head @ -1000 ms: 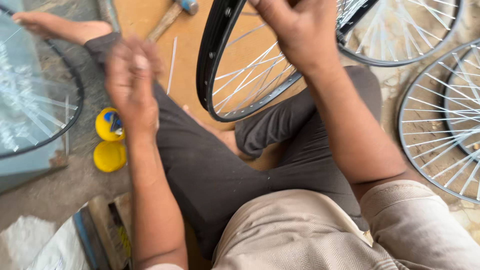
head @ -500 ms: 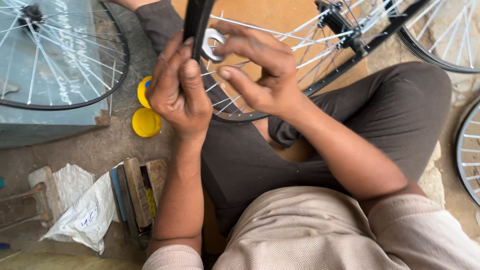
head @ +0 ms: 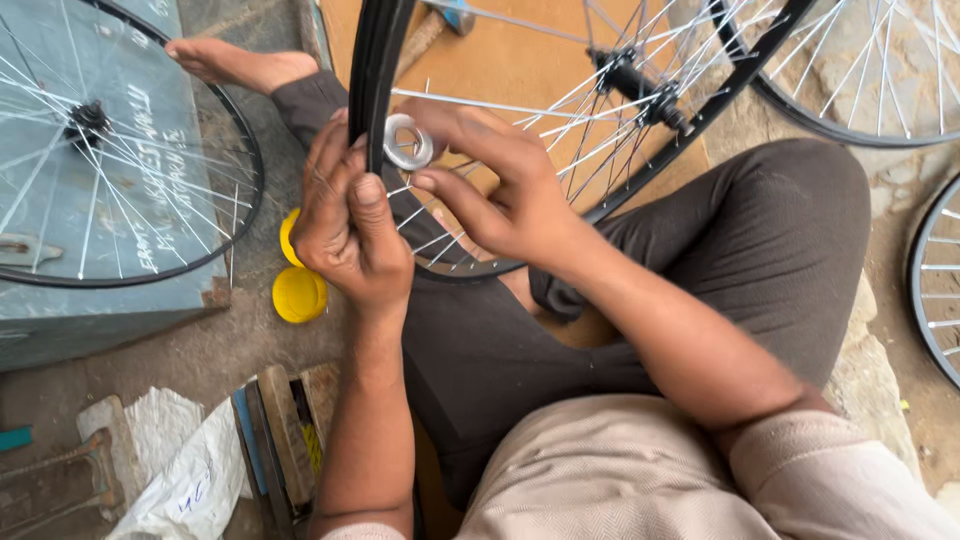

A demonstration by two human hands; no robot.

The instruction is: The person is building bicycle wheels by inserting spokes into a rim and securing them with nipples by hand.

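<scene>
I sit on the ground with a spoked bicycle wheel, its black rim [head: 372, 60] standing upright over my lap. My left hand [head: 345, 225] grips the rim from the left, fingers wrapped around its edge. My right hand [head: 500, 190] holds a small round silver spoke wrench [head: 407, 142] against the inner side of the rim, among the spokes. The wheel's hub [head: 640, 85] shows at the upper right.
Another spoked wheel [head: 90, 130] lies on a grey-blue metal box [head: 60, 320] at left. Two yellow caps [head: 298, 293] sit on the ground beside my leg. More wheels lie at the right edge [head: 935, 280] and top right. Rags, wood pieces and tools lie at lower left.
The view has steadied and drawn closer. Both hands have come together on the rim, the right now working the silver wrench at the spokes.
</scene>
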